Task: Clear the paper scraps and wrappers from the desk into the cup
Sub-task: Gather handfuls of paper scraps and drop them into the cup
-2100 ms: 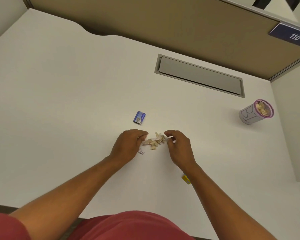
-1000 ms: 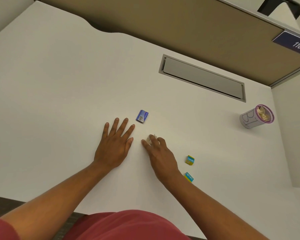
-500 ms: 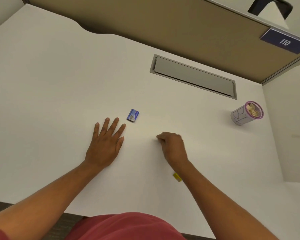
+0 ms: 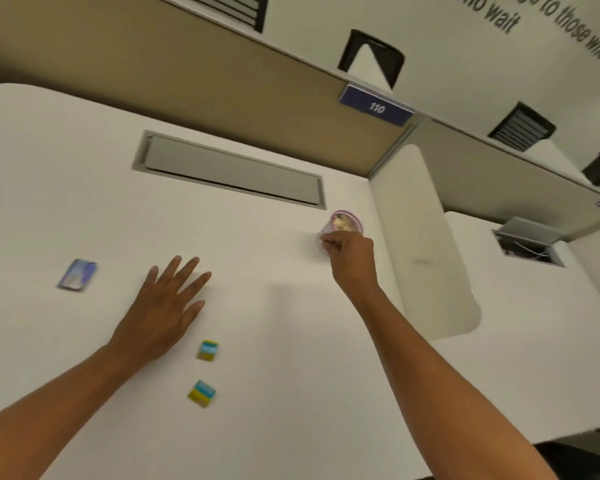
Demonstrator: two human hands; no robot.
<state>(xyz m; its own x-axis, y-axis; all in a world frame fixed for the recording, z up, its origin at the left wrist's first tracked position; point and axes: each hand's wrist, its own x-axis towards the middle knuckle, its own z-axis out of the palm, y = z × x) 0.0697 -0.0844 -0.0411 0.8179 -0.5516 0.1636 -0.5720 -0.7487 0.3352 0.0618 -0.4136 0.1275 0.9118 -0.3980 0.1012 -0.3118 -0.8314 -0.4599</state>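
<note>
The cup [image 4: 344, 220], pale with a purple rim, stands at the desk's far right and holds beige paper scraps. My right hand [image 4: 351, 255] is closed in a fist right in front of it, hiding its lower wall; the scraps it gathered are hidden inside the fist. My left hand [image 4: 168, 306] lies flat on the desk with fingers spread, holding nothing. A blue wrapper [image 4: 78, 274] lies to its left. Two yellow-and-blue wrappers [image 4: 207, 350] [image 4: 202, 393] lie near my left wrist.
A grey cable flap [image 4: 229, 169] is set into the white desk [image 4: 291, 341] behind the hands. A tan partition [image 4: 187, 74] with a blue "110" sign [image 4: 375, 107] closes the back. A rounded white divider [image 4: 423, 258] rises just right of the cup.
My right hand closed over the scrap pile and travelled right to the cup. My left hand flattened on the desk and stayed. The view swung to the right.
</note>
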